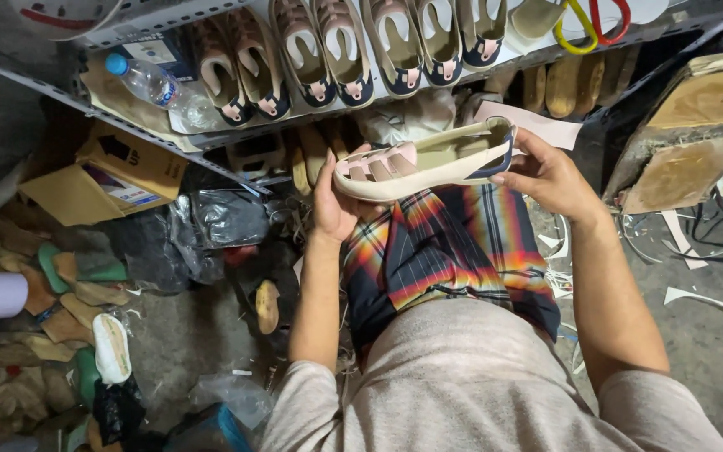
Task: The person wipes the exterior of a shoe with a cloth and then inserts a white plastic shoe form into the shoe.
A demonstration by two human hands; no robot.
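Head view: we see both hands on one cream sandal [424,163] above the lap, left hand [332,201] cupping the toe from below, right hand [546,176] pinching the heel, holding it level beneath the shelf [211,138] of finished pairs.

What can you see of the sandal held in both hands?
The sandal is cream-soled with pale pink straps over the toe end and a dark blue heel back. It looks unworn. It lies sideways above the person's lap; the left hand grips the toe end, the right hand the heel.
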